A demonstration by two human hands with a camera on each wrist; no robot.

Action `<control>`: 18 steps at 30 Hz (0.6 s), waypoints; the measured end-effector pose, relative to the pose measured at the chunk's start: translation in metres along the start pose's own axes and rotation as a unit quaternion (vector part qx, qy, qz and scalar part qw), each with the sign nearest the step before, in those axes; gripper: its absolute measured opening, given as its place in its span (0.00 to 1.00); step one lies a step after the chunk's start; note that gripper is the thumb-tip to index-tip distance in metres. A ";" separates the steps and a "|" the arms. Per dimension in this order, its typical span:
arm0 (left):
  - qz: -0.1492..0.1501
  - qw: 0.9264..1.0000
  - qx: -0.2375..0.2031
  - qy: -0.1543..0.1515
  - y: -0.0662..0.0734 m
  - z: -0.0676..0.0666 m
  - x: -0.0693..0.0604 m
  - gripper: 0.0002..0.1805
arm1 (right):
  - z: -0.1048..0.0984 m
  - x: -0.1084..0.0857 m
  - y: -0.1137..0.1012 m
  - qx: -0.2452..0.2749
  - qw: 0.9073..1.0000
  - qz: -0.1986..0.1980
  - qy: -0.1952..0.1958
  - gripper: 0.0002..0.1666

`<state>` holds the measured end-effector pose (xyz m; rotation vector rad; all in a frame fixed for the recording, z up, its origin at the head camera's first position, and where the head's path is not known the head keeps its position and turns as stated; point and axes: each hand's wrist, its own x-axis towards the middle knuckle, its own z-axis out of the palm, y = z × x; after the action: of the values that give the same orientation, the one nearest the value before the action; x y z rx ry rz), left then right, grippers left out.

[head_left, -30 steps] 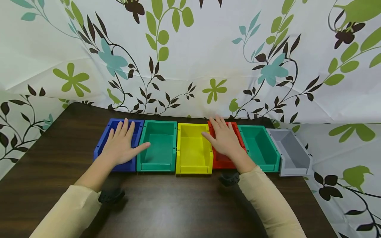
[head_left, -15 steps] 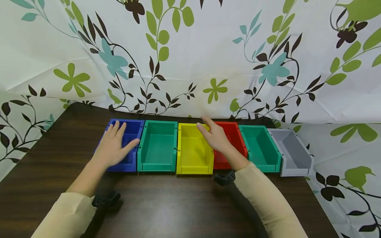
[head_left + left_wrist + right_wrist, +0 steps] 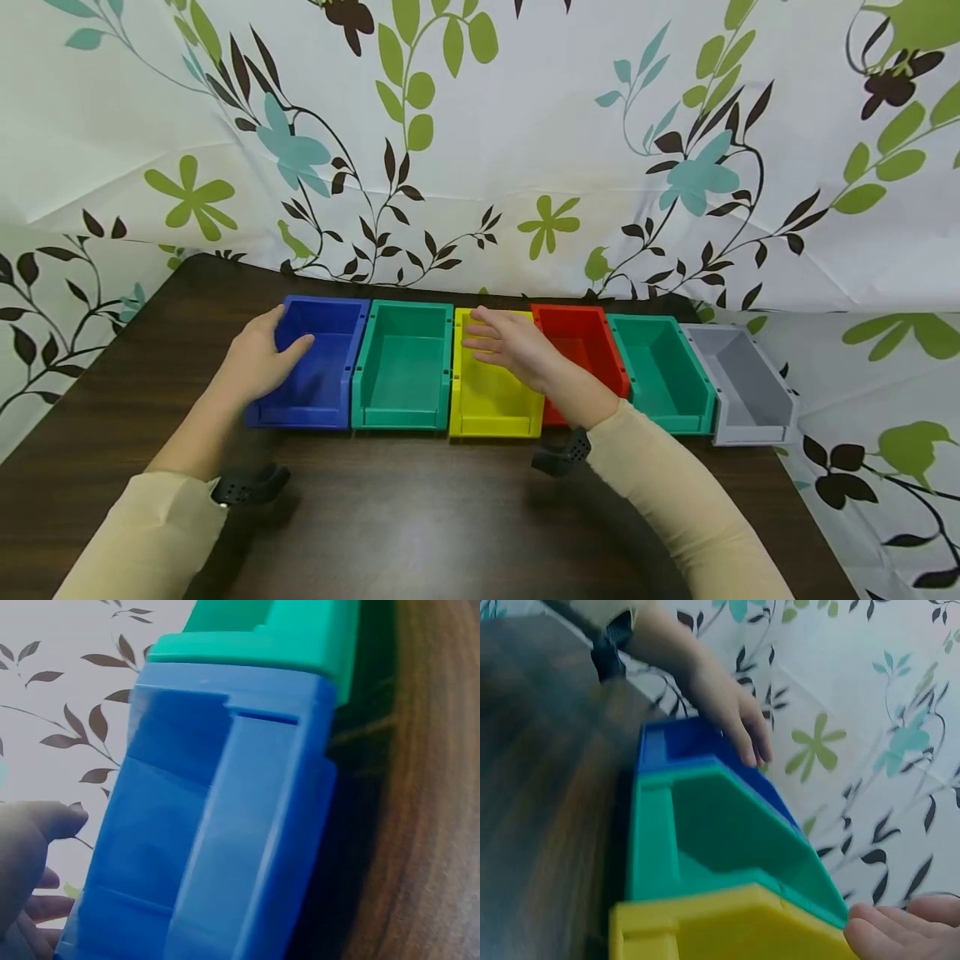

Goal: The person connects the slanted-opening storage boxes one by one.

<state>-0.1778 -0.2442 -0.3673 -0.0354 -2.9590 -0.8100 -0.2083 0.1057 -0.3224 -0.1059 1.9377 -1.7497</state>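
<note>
The left hand (image 3: pixel 253 357) is at the left side of the blue bin (image 3: pixel 318 367), thumb spread over the bin's inside and fingers by its left wall; whether it touches is unclear. In the left wrist view the thumb and fingertips show beside the blue bin (image 3: pixel 255 787). Above the yellow bin (image 3: pixel 495 400) the right hand (image 3: pixel 517 346) hovers, fingers extended leftward, holding nothing. A green bin (image 3: pixel 402 375) stands between the blue and yellow ones. The right wrist view shows the right fingers (image 3: pixel 892 930) near the yellow bin (image 3: pixel 727 926).
Right of the yellow bin stand a red bin (image 3: pixel 577 333), another green bin (image 3: pixel 663 375) and a grey bin (image 3: pixel 750 387), all in one row on the dark wooden table (image 3: pixel 420 517). A leaf-patterned cloth (image 3: pixel 480 167) hangs behind the row.
The left hand has moved left from over the blue bin to its left side. The right hand has moved left from over the red bin to the yellow one, turning sideways.
</note>
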 end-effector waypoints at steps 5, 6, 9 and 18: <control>-0.031 0.999 -0.023 0.022 -0.007 -0.005 0.000 0.35 | 0.013 0.001 -0.004 0.065 0.996 0.040 -0.046 0.35; -0.035 0.999 -0.024 0.025 -0.009 -0.005 0.000 0.33 | 0.015 0.001 -0.004 0.071 0.995 0.045 -0.050 0.35; -0.041 0.998 -0.027 0.030 -0.014 -0.007 -0.001 0.29 | 0.019 0.003 -0.006 0.078 0.994 0.056 -0.055 0.35; -0.059 0.997 -0.046 0.003 -0.017 -0.010 -0.005 0.27 | 0.024 0.005 -0.013 0.029 0.997 0.059 -0.033 0.34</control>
<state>-0.1729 -0.2639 -0.3682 0.1366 -2.9393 -0.9598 -0.2061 0.0798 -0.3129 -0.0265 1.8068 -1.7022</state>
